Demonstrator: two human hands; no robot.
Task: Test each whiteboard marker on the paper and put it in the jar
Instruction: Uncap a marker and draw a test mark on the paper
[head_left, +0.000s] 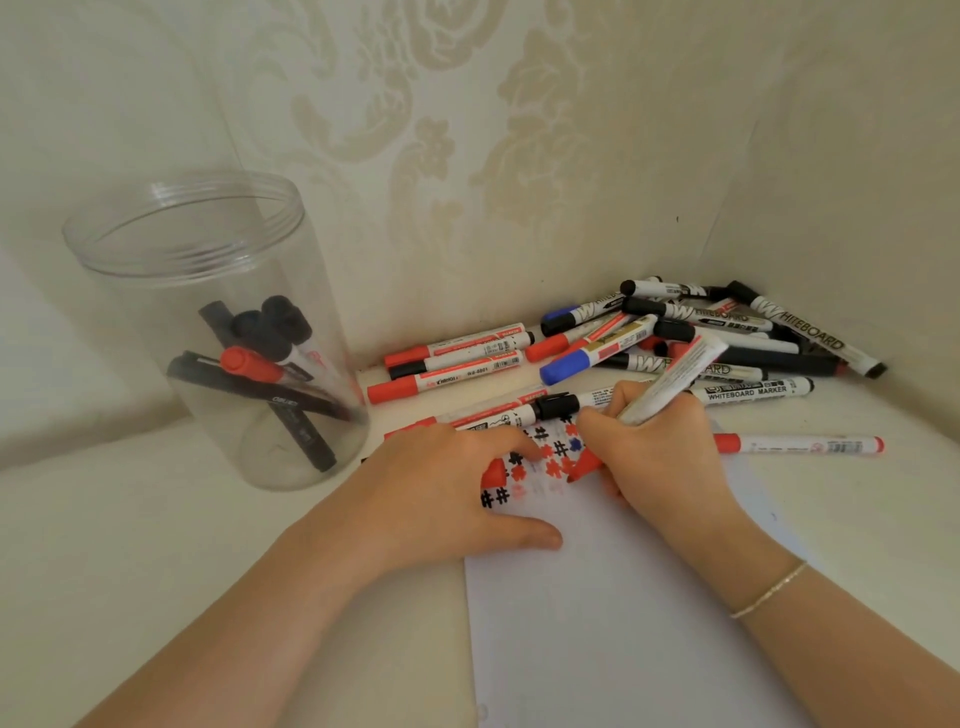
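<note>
A white table (130, 545) is sitting against a patterned wall (467, 130). A sheet of paper (623, 623) is lying on it, its far end covered in red, black and blue hash marks (558, 449). A clear jar (208, 332) is standing upright at the left, holding several markers. A pile of markers (701, 338) is lying in the far right corner. The left hand (441, 483) is pressing flat on the paper, fingers relaxed. The right hand (654, 441) is gripping a marker (670, 379), its tip hidden against the paper. A red cap (584, 462) is peeking out beneath that hand.
</note>
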